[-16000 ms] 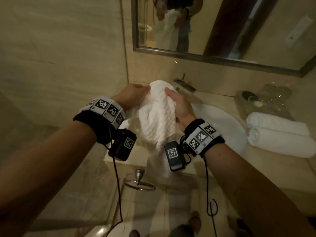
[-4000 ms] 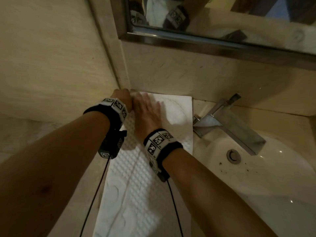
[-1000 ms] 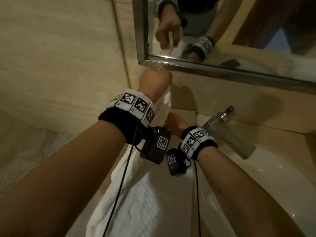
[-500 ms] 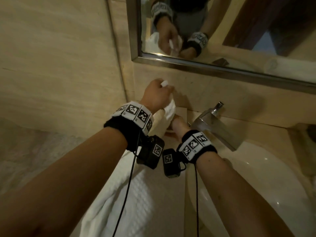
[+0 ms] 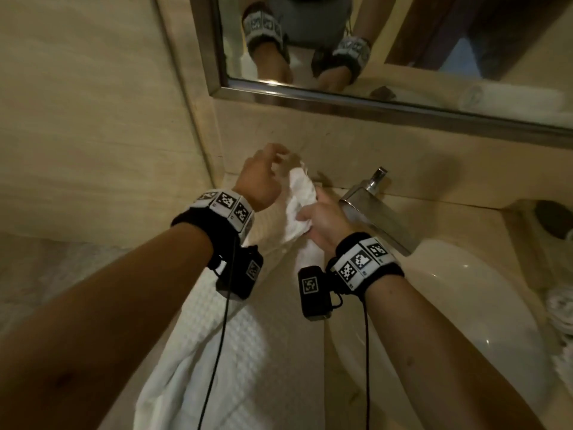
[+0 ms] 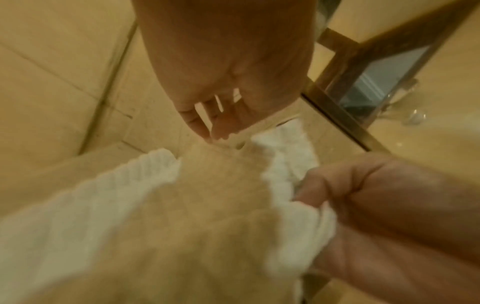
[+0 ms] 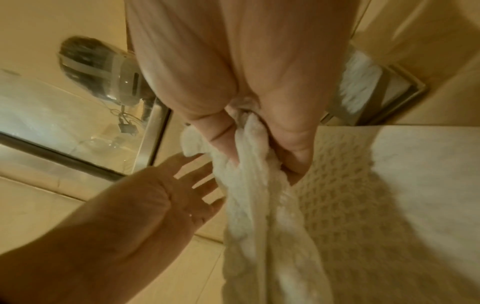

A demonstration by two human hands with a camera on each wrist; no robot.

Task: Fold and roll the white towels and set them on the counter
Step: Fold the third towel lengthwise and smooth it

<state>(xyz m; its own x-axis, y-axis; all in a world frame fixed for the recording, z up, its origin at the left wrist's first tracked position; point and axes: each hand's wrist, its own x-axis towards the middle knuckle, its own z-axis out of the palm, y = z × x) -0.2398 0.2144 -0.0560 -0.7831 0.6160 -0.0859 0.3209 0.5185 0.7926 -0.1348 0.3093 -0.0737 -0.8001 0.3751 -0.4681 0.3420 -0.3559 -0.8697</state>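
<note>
A white waffle-weave towel [image 5: 223, 352] trails from the counter corner down over the front edge. Its far end is bunched up [image 5: 299, 189] beside the faucet. My right hand [image 5: 313, 218] grips that bunched end, and in the right wrist view the thumb and fingers [image 7: 249, 127] pinch the cloth [image 7: 259, 195]. My left hand [image 5: 266, 169] hovers just left of the bunch with spread fingers, holding nothing. The left wrist view shows its fingers [image 6: 213, 127] above the towel's edge [image 6: 155, 164] and the right hand [image 6: 337, 191] clamped on the cloth.
A steel faucet [image 5: 378, 209] and the white basin [image 5: 465, 305] lie right of my hands. The tiled wall and the mirror [image 5: 403, 41] close off the left and back. Rolled white towels [image 5: 558, 311] and a tray [image 5: 552, 218] sit at the far right.
Half a second ago my left hand held the towel's end up; it has let go and opened. The right hand now holds the bunched end, lower and nearer the faucet.
</note>
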